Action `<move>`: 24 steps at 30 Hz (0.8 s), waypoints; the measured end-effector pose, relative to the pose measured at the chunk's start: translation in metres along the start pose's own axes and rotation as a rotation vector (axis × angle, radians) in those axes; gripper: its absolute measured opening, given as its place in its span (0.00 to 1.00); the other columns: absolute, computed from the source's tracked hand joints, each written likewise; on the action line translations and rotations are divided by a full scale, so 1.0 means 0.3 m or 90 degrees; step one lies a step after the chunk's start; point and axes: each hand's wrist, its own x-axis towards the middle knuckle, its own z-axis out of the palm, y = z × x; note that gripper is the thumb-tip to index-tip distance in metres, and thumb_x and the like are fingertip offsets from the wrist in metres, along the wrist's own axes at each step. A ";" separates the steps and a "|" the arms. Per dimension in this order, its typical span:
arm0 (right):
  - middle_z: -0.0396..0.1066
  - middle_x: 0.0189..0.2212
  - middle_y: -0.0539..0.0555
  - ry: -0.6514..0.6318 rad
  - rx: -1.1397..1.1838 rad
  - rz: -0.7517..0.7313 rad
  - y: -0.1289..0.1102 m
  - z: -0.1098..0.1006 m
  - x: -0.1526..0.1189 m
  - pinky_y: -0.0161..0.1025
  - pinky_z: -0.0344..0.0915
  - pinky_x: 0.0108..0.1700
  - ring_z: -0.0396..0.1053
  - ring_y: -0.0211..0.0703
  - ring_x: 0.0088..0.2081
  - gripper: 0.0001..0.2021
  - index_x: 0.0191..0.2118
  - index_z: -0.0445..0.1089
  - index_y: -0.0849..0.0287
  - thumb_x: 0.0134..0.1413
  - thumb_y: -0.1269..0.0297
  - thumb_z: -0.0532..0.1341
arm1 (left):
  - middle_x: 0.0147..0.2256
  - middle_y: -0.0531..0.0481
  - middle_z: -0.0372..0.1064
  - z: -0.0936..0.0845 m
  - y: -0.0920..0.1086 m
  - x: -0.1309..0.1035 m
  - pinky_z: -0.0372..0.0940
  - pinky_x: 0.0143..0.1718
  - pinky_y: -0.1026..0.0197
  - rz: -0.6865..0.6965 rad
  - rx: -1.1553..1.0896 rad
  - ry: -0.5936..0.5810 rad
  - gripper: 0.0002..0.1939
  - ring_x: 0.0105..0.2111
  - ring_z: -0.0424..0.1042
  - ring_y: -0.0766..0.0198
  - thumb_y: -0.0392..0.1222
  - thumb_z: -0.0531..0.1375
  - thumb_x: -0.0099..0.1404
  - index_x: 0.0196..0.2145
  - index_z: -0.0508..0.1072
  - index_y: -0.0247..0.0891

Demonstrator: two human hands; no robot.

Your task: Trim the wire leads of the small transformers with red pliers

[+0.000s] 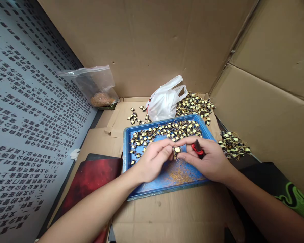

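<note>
My left hand (pixel 158 157) pinches a small transformer (pixel 177 149) between thumb and forefinger. It has a yellow-taped middle, pins at its sides and thin copper wires hanging down. My right hand (pixel 207 158) is closed around a red and black tool (pixel 198 149), apparently wire cutters, mostly hidden in the palm. The thumb and forefinger of that hand reach to the right side of the same transformer. Both hands are above a blue tray (pixel 125 148). Many similar transformers (pixel 164 130) lie along its back and left, and loose copper wire clippings (pixel 181 173) cover its front part.
Behind the tray stands a white plastic bag (pixel 164 101), with a heap of transformers (pixel 196 106) beside it. Another pile (pixel 233 145) lies at right. A clear bag of copper scraps (pixel 102 99) sits back left. Cardboard walls (pixel 152 44) enclose the back and right.
</note>
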 end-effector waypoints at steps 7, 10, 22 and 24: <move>0.55 0.20 0.41 0.043 0.135 0.071 -0.006 0.019 -0.009 0.34 0.54 0.24 0.53 0.33 0.21 0.10 0.44 0.79 0.57 0.58 0.62 0.71 | 0.45 0.45 0.71 0.011 -0.032 -0.001 0.67 0.44 0.60 0.112 -0.112 0.083 0.12 0.43 0.71 0.62 0.40 0.64 0.71 0.51 0.70 0.40; 0.55 0.19 0.41 0.063 0.179 0.103 -0.008 0.030 -0.010 0.33 0.54 0.23 0.53 0.33 0.20 0.11 0.43 0.79 0.58 0.56 0.61 0.72 | 0.45 0.45 0.71 0.015 -0.027 -0.006 0.68 0.41 0.62 0.138 -0.107 0.073 0.12 0.42 0.72 0.63 0.40 0.66 0.70 0.50 0.72 0.39; 0.58 0.23 0.43 0.058 0.180 0.105 -0.008 0.033 -0.008 0.33 0.59 0.26 0.57 0.34 0.23 0.12 0.49 0.77 0.57 0.60 0.64 0.69 | 0.45 0.46 0.73 0.014 -0.032 0.001 0.72 0.47 0.60 0.174 -0.102 0.098 0.11 0.45 0.74 0.63 0.38 0.66 0.71 0.50 0.74 0.40; 0.59 0.25 0.43 0.071 0.167 0.090 -0.008 0.033 -0.010 0.33 0.60 0.27 0.58 0.34 0.24 0.11 0.50 0.76 0.56 0.62 0.65 0.67 | 0.44 0.46 0.73 0.011 -0.033 0.002 0.72 0.47 0.61 0.179 -0.098 0.103 0.11 0.44 0.74 0.63 0.38 0.66 0.71 0.50 0.74 0.40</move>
